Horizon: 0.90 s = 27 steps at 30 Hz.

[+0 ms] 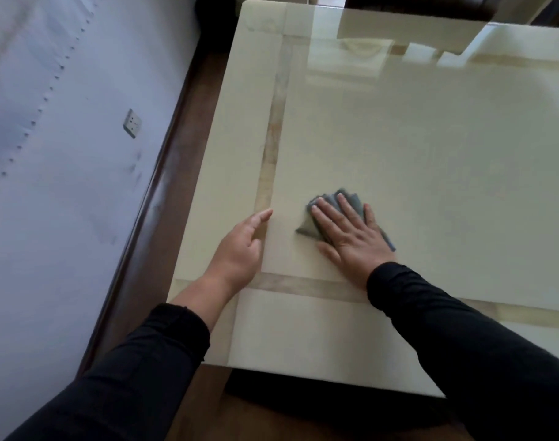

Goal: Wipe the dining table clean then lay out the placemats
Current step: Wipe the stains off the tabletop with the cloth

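On dining table [430,148]: grey cloth [310,226] under flat, spread right hand [348,233] fingers [327,214]; left hand [243,243] relaxed, empty.

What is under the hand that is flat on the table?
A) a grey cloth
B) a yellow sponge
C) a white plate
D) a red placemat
A: the right hand lies flat with straight fingers on a folded grey cloth, pressing it onto the cream table, while the left hand holds nothing.
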Tool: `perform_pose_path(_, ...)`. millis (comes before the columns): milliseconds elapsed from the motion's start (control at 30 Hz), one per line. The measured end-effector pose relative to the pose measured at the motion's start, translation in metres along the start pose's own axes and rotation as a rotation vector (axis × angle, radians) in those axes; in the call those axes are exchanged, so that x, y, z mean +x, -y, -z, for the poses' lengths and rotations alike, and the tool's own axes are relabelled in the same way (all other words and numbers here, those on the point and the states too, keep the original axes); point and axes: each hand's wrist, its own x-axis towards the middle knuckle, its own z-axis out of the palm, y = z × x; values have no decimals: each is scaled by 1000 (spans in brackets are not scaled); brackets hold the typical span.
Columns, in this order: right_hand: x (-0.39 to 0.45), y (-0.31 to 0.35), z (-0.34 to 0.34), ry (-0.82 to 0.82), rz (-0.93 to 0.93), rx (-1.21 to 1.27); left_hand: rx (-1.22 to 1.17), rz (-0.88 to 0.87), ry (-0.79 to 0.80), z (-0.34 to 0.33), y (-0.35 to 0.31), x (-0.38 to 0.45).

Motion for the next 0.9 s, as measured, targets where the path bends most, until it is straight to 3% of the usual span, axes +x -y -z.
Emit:
perform_pose_path(67, 24, 11, 4, -24, -241, 78, -43, 30, -47, 2, 5, -4)
perform_pose_path(133, 33, 46, 2, -20, -349, 98, -181, 105, -90, 2, 9, -4)
perform_pose_path(233, 6, 90, -10, -3, -116, 59, -247, 131, -79, -1, 7, -2)
perform_pose_path(300, -21, 87, -14, 14, 86, 42, -198, 105, -36, 0, 4, -4)
perform_pose_path(367, -30, 68, -14, 27, 164, 47, -160, 93, 17, 5, 3, -6)
perform_pose_path(467, -10, 46, -7, 20, 2, 39, -133, 104, 31, 9, 1, -11)
perform_pose_path(600, 41, 75, 6, 37, -314, 135, -192, 152, -146, 8, 9, -26)
perform_pose_path(800, 15, 127, -11, 44, 127, 30, -176, 194, -220, 22, 20, -43)
perform_pose_path(900, 13, 114, -3, 91, 180, 35, -127, 206, -155, 30, 22, -47)
